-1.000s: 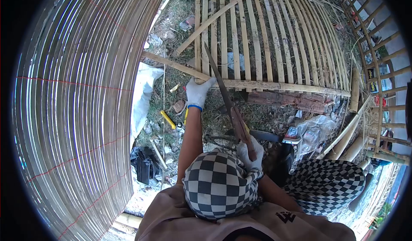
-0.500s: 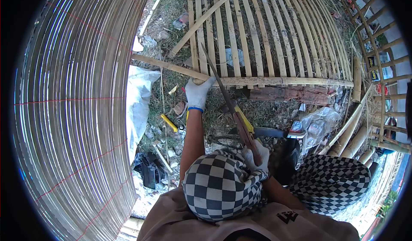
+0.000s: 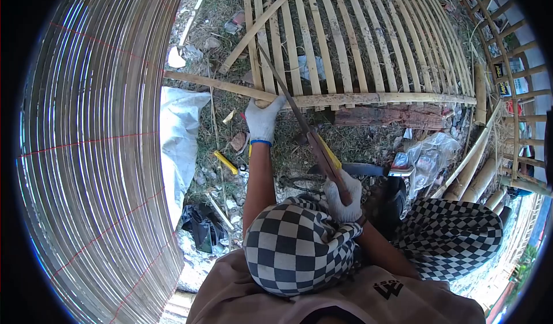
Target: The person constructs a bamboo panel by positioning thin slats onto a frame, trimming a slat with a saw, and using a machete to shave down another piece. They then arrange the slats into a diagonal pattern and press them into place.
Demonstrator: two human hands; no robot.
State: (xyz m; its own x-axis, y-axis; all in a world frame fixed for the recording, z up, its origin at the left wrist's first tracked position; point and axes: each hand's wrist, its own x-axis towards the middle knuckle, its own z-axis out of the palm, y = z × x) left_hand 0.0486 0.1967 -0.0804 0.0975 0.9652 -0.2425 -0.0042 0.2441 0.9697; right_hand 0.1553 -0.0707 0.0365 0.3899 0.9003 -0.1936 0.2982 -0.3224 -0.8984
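Observation:
In a white glove with a blue cuff, my left hand (image 3: 263, 121) is closed around the bamboo rail (image 3: 368, 98) at the left end of a slatted bamboo panel (image 3: 345, 47). My right hand (image 3: 344, 197), also gloved, grips the brown handle of a handsaw (image 3: 300, 119). The saw's narrow dark blade slants up and left, crossing the rail just right of my left hand. Part of my right-hand fingers is hidden behind the handle. Beneath the saw show a yellow-handled tool (image 3: 330, 155) and a dark curved blade (image 3: 360, 169) on the ground.
A tall wall of thin slats (image 3: 98, 151) stands on the left. A yellow tool (image 3: 225, 162) and a black bag (image 3: 201, 232) lie on the rubble. To the right are a clear plastic bag (image 3: 432, 157), bamboo poles (image 3: 478, 180) and a bamboo lattice (image 3: 518, 93).
The view has shifted slightly, so the panel sits a little further up and left. The saw has drawn back slightly toward me along its line; my left hand keeps its hold on the rail.

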